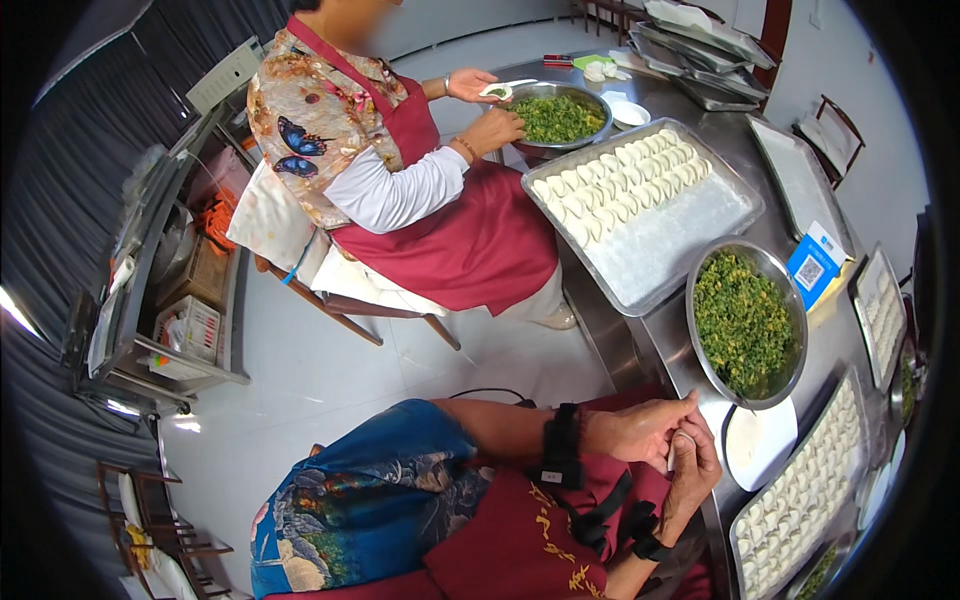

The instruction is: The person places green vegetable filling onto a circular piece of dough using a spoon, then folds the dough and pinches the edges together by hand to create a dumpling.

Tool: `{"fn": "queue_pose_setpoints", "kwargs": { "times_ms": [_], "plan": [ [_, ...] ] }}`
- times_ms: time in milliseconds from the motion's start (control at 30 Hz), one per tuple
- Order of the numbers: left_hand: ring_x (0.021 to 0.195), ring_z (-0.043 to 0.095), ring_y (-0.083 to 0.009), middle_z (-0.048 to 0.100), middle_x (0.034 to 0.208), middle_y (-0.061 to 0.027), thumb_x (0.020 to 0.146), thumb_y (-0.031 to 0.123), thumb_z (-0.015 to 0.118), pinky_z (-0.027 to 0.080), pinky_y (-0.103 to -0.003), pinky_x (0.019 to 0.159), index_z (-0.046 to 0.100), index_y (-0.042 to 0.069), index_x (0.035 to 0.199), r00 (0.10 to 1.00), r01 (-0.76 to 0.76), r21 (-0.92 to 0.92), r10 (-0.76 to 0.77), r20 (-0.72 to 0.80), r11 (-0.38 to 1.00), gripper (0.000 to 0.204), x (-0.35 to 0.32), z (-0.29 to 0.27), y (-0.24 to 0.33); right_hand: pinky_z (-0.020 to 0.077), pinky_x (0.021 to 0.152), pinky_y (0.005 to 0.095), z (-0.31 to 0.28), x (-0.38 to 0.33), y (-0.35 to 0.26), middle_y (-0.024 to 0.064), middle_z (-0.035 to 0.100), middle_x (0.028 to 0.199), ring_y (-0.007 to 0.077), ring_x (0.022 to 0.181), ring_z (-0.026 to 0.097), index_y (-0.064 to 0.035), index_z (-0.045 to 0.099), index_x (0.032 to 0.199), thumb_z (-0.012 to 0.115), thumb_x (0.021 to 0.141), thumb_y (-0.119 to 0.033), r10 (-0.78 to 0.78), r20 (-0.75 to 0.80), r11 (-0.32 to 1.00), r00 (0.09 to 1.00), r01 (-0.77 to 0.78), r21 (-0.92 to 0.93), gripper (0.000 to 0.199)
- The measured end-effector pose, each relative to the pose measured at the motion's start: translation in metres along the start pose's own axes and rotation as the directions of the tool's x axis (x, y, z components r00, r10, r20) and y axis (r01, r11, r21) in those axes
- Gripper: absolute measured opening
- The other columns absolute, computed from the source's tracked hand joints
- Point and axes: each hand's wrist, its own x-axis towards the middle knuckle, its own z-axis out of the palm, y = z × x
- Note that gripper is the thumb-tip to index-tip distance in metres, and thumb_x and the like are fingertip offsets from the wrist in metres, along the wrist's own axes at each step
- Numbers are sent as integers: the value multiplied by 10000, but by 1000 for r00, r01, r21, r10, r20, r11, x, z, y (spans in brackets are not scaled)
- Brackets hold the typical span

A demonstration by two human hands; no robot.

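My left hand (pixel 640 432) and my right hand (pixel 697 468) meet at the table's edge, fingers pressed together around a small white dumpling (pixel 681 449). Most of the dumpling is hidden by the fingers, so its fold cannot be made out. Just beyond my hands stands a metal bowl (pixel 797 345) of chopped green and yellow filling (pixel 742 322). Beside them lies a white plate (pixel 783 432) bearing a pale round dough wrapper (pixel 743 440). A tray (pixel 742 575) with rows of folded dumplings (pixel 805 490) lies close to my right hand.
A co-worker in a red apron (pixel 460 225) holds a filled wrapper (pixel 497 91) by a second filling bowl (pixel 553 118). Next to it lies a partly filled dumpling tray (pixel 650 270). A blue card (pixel 815 265) stands beyond my bowl; stacked trays (pixel 700 60) are at the far end.
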Motion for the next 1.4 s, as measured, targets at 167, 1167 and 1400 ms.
{"fn": "queue_pose_setpoints", "kwargs": {
  "times_ms": [167,1167,1400],
  "plan": [
    [994,575,-188,554,1019,-32,990,632,330,473,-528,921,517,105,1156,998,0,-19,-1,-71,1000,582,1,7,-1,487,927,304,-11,2,17,157,635,1225,202,1064,609,51,675,1043,636,904,-31,-57,38,997,998,59,-49,166],
    [946,605,-180,590,1024,-19,1000,583,373,494,-386,849,509,127,1138,983,137,-175,-156,-100,975,496,8,-19,-11,470,923,302,-2,-5,3,133,675,1125,218,1080,614,38,702,939,622,795,51,87,-93,994,992,-92,-55,166],
    [1046,594,-223,598,1092,-64,990,573,388,442,-513,1004,520,85,1193,985,130,-88,-139,-106,988,545,-4,-9,15,483,943,335,-4,1,1,158,691,1127,246,1122,616,1,733,928,688,808,-13,-110,-4,992,994,109,-67,130]
  ]
}}
